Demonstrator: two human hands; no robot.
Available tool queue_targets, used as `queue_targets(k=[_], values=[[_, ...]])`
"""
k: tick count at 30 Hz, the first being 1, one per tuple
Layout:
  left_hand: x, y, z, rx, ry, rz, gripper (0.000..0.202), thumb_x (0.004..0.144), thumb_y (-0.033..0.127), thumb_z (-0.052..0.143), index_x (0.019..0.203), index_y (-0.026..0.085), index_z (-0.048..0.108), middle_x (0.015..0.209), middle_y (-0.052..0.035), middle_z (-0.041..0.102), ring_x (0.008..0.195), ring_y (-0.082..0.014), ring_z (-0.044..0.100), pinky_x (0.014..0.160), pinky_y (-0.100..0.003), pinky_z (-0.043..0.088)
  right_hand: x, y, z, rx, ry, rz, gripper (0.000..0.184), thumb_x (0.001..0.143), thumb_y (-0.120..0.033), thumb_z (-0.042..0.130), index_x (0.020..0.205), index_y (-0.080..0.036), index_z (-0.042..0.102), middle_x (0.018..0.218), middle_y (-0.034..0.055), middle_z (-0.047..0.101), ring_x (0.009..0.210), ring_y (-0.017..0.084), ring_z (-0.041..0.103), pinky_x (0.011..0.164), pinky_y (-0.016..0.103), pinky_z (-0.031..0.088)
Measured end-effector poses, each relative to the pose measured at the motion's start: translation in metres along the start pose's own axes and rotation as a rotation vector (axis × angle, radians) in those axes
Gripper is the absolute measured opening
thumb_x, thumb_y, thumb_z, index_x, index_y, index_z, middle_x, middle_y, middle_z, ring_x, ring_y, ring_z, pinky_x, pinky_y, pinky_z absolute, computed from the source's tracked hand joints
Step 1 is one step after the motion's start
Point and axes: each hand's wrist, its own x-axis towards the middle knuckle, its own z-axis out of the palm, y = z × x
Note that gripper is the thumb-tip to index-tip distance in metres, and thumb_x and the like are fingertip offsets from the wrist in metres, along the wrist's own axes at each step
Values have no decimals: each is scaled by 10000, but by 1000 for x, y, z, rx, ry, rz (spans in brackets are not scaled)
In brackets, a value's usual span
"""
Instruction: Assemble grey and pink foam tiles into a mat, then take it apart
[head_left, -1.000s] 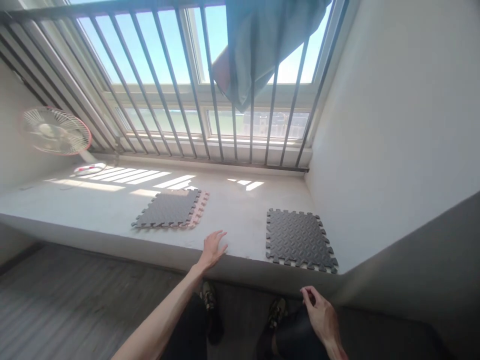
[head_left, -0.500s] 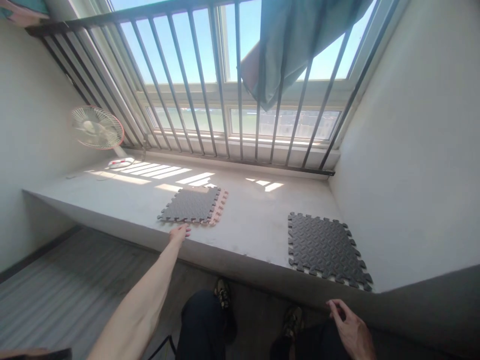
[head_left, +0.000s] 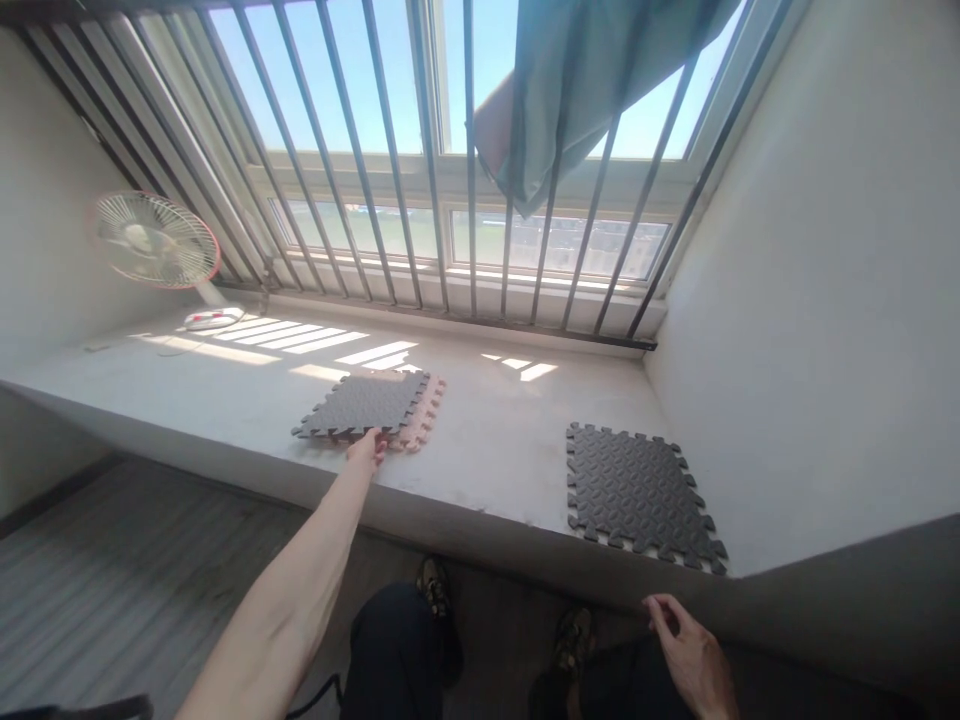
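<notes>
Two stacked foam puzzle mats lie on the concrete ledge [head_left: 480, 450]: a dark grey one [head_left: 360, 404] on top of a pink one [head_left: 429, 412], which shows along the right and front sides. The fingertips of my left hand [head_left: 367, 447] touch the front edge of this stack. Whether they grip it is hard to tell. A second dark grey mat [head_left: 637, 495] with a tread pattern lies alone to the right. My right hand [head_left: 686, 650] hangs below the ledge's front edge, fingers loosely curled around nothing.
A white and red electric fan [head_left: 154, 240] stands at the ledge's far left. Metal window bars [head_left: 352, 150] run along the back, and a teal cloth [head_left: 577, 90] hangs over them. A wall [head_left: 795, 300] bounds the right side. My knees and shoes are below the ledge.
My left hand has moved forward from the ledge onto the edge of the stacked mats. The whole scene has shifted slightly left in the picture. My right hand has barely moved.
</notes>
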Motion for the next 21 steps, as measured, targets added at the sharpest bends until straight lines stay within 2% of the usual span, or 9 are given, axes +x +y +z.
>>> queue_targets(k=[4,7,9,12,13,15,16,18,21], values=[[-25,12,13,-162,-54,-12,209,763,252,687,803,219,483,737,8,605,676,-144,648,539,-223,354,-5,-21,-1,45,75,-63,474,897,-754,527,932,-343,762,858,47,822,777,284,784,680,313,545],[-69,-3,21,-239,-101,15,272,740,312,742,852,217,512,811,-2,647,756,-152,691,569,-222,390,-11,-67,10,178,78,-112,501,922,-758,551,1009,-319,775,918,58,817,871,285,778,786,321,557],[-108,-26,29,-269,-149,27,349,719,376,792,889,221,529,866,-12,677,800,-164,713,597,-228,427,-14,-110,26,317,17,-155,534,939,-768,570,1055,-290,779,931,71,813,873,278,762,820,328,567],[-172,-71,45,-295,-251,58,444,727,475,836,960,236,542,949,-33,702,860,-191,741,610,-241,464,-10,-176,58,606,-104,-143,626,952,-796,560,1222,-267,759,1032,74,820,835,246,750,744,319,587],[-193,-87,51,-280,-280,62,455,748,507,830,983,241,546,978,-45,710,881,-201,749,608,-246,475,-7,-194,69,706,-148,-132,669,954,-813,536,1274,-263,741,1091,81,818,872,245,758,714,314,593],[-231,-118,64,-221,-325,67,458,805,567,792,1034,245,560,1060,-81,727,932,-221,763,610,-258,502,3,-220,88,883,-214,-110,740,948,-850,490,1322,-250,711,1157,91,808,950,248,768,753,332,620],[-248,-131,70,-187,-341,64,465,822,592,777,1051,246,569,1103,-103,733,958,-232,767,609,-264,515,9,-227,95,927,-229,-84,755,934,-865,490,1317,-251,704,1162,88,807,979,253,770,783,349,632],[-275,-153,80,-127,-382,50,502,811,631,793,1062,245,595,1173,-146,736,1013,-262,770,599,-272,537,19,-231,104,915,-156,-22,729,880,-862,576,1264,-256,705,1135,77,810,1055,273,761,839,370,643],[-293,-168,82,-77,-514,17,562,743,663,863,1035,231,655,1200,-186,743,1076,-313,763,568,-278,555,29,-219,107,840,-37,58,647,832,-787,695,1212,-264,698,1104,75,810,1126,299,745,847,371,650]])
